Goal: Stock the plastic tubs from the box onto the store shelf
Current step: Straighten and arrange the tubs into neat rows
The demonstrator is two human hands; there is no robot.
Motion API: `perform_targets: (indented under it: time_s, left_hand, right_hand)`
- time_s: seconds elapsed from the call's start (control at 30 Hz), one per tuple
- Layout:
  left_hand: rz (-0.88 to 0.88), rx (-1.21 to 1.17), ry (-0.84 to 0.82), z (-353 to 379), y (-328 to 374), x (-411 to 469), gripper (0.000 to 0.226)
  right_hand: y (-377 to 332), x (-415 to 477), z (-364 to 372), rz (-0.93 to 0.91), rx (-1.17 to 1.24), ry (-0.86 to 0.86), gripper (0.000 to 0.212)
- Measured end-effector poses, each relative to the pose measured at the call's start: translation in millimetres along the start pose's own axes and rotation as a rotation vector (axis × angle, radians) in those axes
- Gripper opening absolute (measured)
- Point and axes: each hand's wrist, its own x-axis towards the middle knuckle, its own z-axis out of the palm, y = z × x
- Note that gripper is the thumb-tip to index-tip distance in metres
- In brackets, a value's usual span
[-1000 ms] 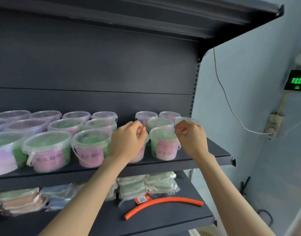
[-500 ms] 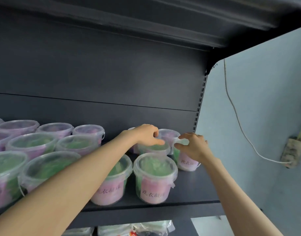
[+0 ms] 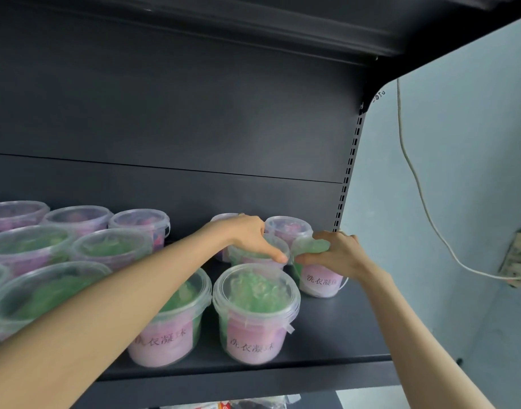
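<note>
Clear plastic tubs with pink labels and green contents stand in rows on the dark shelf (image 3: pixel 327 335). My right hand (image 3: pixel 336 255) grips the rim of the rightmost middle-row tub (image 3: pixel 321 280), which stands on the shelf. My left hand (image 3: pixel 253 236) rests fingers-down on the lid of the neighbouring tub (image 3: pixel 254 255), just left of it. In front stand two more tubs, one (image 3: pixel 254 317) fully visible, the other (image 3: pixel 170 335) partly hidden by my left forearm. The box is not in view.
Several more tubs (image 3: pixel 111 246) fill the shelf to the left. Two purple-filled tubs (image 3: pixel 288 228) stand at the back. The upper shelf (image 3: pixel 282 22) hangs overhead. A slotted upright (image 3: pixel 346 175) ends the shelf; bare shelf lies at the right front. A white cable (image 3: pixel 415 178) runs down the wall.
The view has moved closer and higher over the shelf. My right hand has set its tub down further back on the right; my left hand has reached onto the neighbouring tub's lid.
</note>
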Motion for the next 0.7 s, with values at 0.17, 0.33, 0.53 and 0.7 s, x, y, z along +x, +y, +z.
perform_targets:
  time_s: [0.17,0.33,0.53,0.7]
  left_hand:
    - [-0.027,-0.057,0.097,-1,-9,-3,0.067]
    - [-0.052,-0.059,0.138,-28,-48,-20,0.077]
    - [-0.132,-0.027,0.082,-35,-99,-47,0.079]
    - [-0.147,-0.026,0.011,-30,-109,-51,0.079]
  right_hand:
    - [-11,-7,-1,-0.007,0.067,0.048,0.079]
    - [-39,-7,3,-0.053,0.145,-0.004,0.068]
    - [-89,8,19,-0.125,0.081,-0.105,0.069]
    - [-114,14,30,-0.101,0.060,-0.177,0.086]
